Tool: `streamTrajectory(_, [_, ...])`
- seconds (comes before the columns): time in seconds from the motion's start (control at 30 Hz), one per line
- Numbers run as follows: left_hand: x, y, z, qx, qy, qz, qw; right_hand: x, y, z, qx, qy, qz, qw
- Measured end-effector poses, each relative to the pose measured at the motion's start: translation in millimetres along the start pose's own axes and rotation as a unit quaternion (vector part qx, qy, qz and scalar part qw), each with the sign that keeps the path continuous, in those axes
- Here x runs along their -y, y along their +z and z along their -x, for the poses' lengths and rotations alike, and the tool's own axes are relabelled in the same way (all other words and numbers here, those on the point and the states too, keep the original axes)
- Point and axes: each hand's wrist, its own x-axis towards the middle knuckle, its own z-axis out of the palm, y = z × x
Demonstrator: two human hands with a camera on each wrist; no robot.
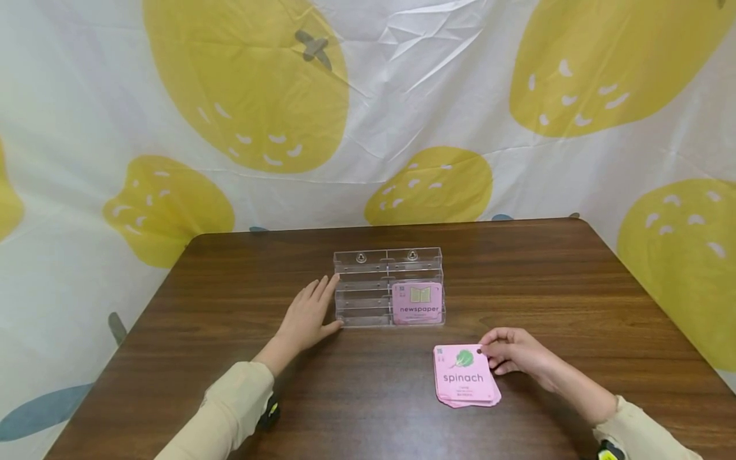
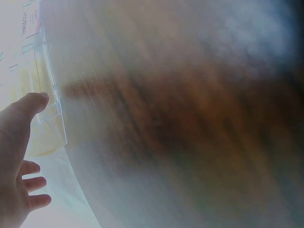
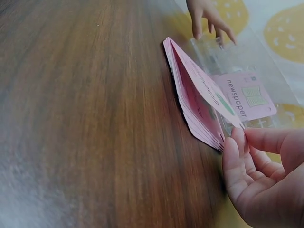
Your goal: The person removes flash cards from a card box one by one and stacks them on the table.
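A clear plastic card holder (image 1: 362,297) with tiered pockets in two columns stands on the table. Its lower right pocket bears a pink newspaper card (image 1: 418,304). My left hand (image 1: 305,317) lies along the holder's left side, fingers extended, fingertips and thumb right at its edge. To the front right is a stack of pink cards (image 3: 190,111) with a spinach card (image 1: 464,374) on top. My right hand (image 1: 520,354) pinches the spinach card's upper right corner between thumb and fingers. In the right wrist view that card tilts up from the stack along the pinched side.
The brown wooden table (image 1: 241,268) has its far edge close to a white curtain (image 1: 402,96) printed with yellow fruit. Two round fittings sit in the holder's top row.
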Motion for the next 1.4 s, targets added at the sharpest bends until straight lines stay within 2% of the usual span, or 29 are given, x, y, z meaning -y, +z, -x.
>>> streamTrajectory(0.27, [-0.3, 0.1, 1.2, -0.002, -0.001, 0.005, 1.0, 0.8, 5.5, -0.2, -0.03, -0.004, 0.042, 0.9987])
streamTrajectory(0.57, [-0.5, -0.3, 0.8, -0.002, -0.001, 0.006, 1.0, 0.3, 10.6, 0.6, -0.072, -0.02, 0.12, 0.99])
streamTrajectory(0.83, [-0.5, -0.5, 0.9, -0.003, -0.001, 0.007, 1.0, 4.6, 10.4, 4.4, -0.093, -0.018, 0.14, 0.9856])
streamTrajectory(1.2, [-0.9, -1.7, 0.4, -0.004, 0.0, 0.005, 1.0, 14.3, 0.2, 8.0, -0.106, -0.033, 0.147, 0.9828])
streamTrajectory(1.4, [-1.0, -1.4, 0.7, -0.005, 0.002, 0.004, 1.0, 19.1, -1.9, 6.3, -0.117, -0.048, 0.166, 0.978])
